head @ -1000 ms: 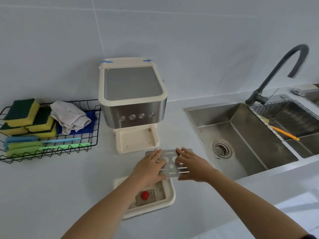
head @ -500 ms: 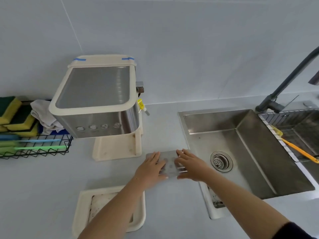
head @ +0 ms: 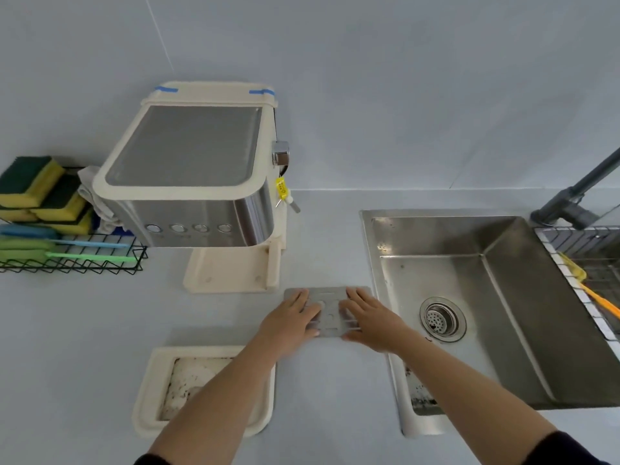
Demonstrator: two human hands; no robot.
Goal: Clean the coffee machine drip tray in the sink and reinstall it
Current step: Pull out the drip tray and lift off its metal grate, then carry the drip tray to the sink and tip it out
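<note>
Fingers [head: 303, 302] of both hands lie spread flat atop the metal grate [head: 330, 313].

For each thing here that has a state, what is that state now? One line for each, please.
Metal grate: off the tray, flat on the counter, under both hands.
Left hand: flat on the grate, fingers extended.
Right hand: flat on the grate, fingers extended.
Drip tray: out of the machine, uncovered, dirty inside.
Coffee machine: tray slot empty.
Sink: no water standing.
</note>
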